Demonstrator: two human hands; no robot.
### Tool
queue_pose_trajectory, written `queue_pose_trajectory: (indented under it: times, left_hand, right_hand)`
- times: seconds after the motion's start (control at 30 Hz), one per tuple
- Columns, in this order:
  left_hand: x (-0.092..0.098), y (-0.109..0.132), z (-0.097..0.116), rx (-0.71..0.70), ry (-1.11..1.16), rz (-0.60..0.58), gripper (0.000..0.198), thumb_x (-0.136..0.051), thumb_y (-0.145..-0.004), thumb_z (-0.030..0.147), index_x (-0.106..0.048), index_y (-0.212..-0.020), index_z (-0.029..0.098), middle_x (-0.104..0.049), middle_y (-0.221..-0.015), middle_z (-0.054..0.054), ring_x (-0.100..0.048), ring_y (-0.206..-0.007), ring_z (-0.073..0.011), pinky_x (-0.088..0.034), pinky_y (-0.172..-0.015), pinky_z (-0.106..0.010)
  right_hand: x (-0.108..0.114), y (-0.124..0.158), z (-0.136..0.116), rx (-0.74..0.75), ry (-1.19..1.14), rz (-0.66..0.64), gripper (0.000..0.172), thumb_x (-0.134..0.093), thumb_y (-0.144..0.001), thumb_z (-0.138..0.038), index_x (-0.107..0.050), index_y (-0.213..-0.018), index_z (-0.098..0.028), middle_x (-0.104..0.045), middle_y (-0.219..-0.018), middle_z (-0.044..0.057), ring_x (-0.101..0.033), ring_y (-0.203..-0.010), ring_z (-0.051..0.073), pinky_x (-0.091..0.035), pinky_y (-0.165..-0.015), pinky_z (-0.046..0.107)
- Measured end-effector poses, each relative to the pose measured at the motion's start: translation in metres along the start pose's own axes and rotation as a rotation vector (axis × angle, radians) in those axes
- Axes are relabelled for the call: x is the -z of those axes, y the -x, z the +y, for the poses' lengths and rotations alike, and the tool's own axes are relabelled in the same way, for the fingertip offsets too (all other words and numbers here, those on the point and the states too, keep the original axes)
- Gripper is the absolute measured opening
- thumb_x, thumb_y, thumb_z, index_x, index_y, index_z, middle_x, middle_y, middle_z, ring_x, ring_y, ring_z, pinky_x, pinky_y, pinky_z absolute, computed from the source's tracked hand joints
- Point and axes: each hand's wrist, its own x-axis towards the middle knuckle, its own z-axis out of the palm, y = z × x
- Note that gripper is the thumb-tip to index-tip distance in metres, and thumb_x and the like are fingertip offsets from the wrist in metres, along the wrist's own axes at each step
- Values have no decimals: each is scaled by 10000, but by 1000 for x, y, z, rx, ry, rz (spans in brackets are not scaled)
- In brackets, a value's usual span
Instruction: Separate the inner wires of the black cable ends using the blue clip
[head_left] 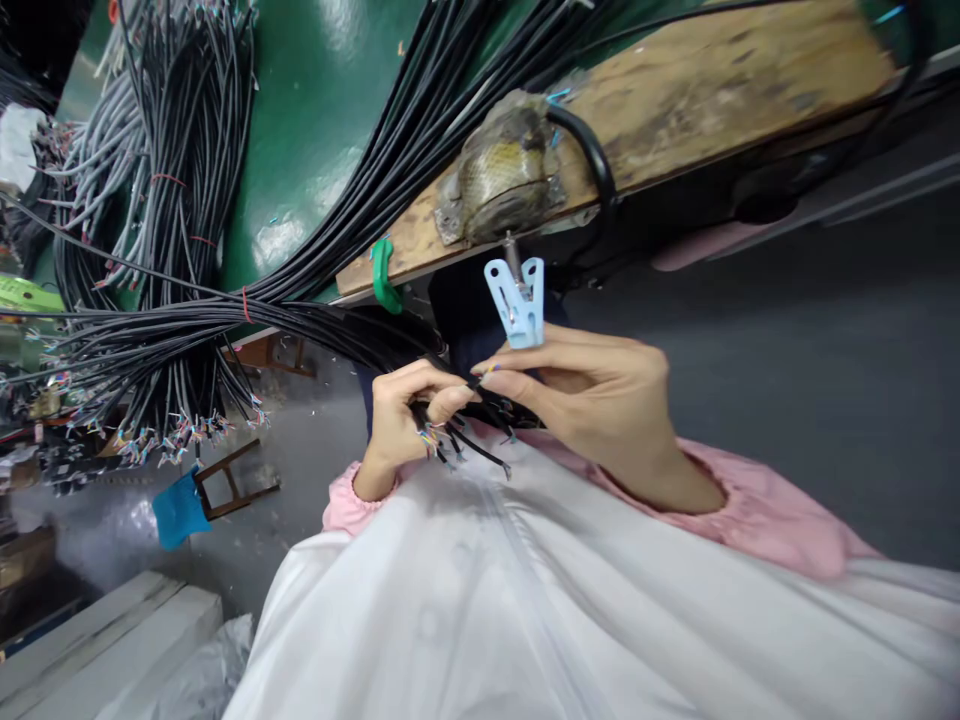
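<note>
My left hand [412, 408] is closed around several black cables [480, 450], whose stripped ends fan out below it and show thin coloured wires. Thumb and forefinger of my right hand [592, 395] pinch the coloured wire end [491, 370] of one cable, right beside the left fingertips. A light blue clothespin [517, 305] hangs just above the right fingers, on a metal tip [512, 248] sticking out of a tape-wrapped motor-like device [506, 170]. Whether the right hand touches the clothespin cannot be made out.
A long bundle of black cables [315, 265] crosses the green table [322, 110]. More cable bundles [180, 140] lie at the left. A wooden board [720, 90] runs along the table edge, with a green hook [385, 275] on it. A blue chair [181, 508] stands lower left.
</note>
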Motion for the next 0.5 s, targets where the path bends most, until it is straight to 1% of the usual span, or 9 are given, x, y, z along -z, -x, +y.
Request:
queue_pose_trajectory:
  times: [0.07,0.1,0.2,0.27,0.4,0.43,0.5]
  left_hand:
    - [-2,1,1,32,-15,15,495,-642,-854,587,-680,-632,146,-603,-571,-2,-491,-490,-64,-365,-471,-201]
    - [-3,0,2,38,-16,6,507,-632,-859,591,-670,-620,146,-595,-566,0,-484,-486,-63,-362,-470,-201]
    - [-3,-2,3,6,-6,-76,546,-562,-907,584,-627,-580,151,-576,-555,-1,-478,-497,-70,-376,-493,-210]
    - [-2,-3,5,-4,-9,-118,572,-513,-930,588,-584,-559,158,-556,-545,0,-466,-502,-77,-392,-516,-223]
    - [0,-4,12,60,-52,-122,611,-443,-949,607,-499,-524,172,-514,-516,8,-433,-487,-80,-396,-524,-236]
    - [1,-4,14,79,-54,-125,617,-436,-952,609,-486,-518,172,-506,-508,11,-429,-483,-77,-391,-521,-235]
    - [3,-4,16,97,-42,-160,625,-433,-952,614,-474,-513,171,-499,-499,14,-430,-480,-74,-386,-520,-234]
  right_hand:
    - [1,-1,0,117,71,58,112,-753,-830,-232,-742,-735,-290,-713,-662,-10,-629,-593,171,-525,-553,332]
    - [3,-2,0,170,103,62,125,-752,-830,-218,-736,-730,-292,-707,-655,-11,-622,-600,176,-518,-557,340]
    - [8,-2,0,265,199,9,156,-710,-862,-200,-727,-753,-310,-711,-673,-10,-607,-639,193,-505,-576,362]
    - [8,0,0,285,273,21,164,-692,-876,-221,-724,-757,-329,-709,-673,-9,-599,-647,203,-498,-580,373]
    - [2,6,3,313,357,171,177,-683,-881,-294,-708,-708,-323,-652,-598,1,-560,-615,202,-482,-564,372]
    - [0,6,4,311,341,184,185,-678,-884,-299,-704,-701,-315,-647,-599,7,-561,-625,202,-481,-566,369]
    - [-2,5,8,290,231,151,204,-671,-892,-332,-693,-692,-294,-645,-615,15,-574,-652,199,-483,-578,361]
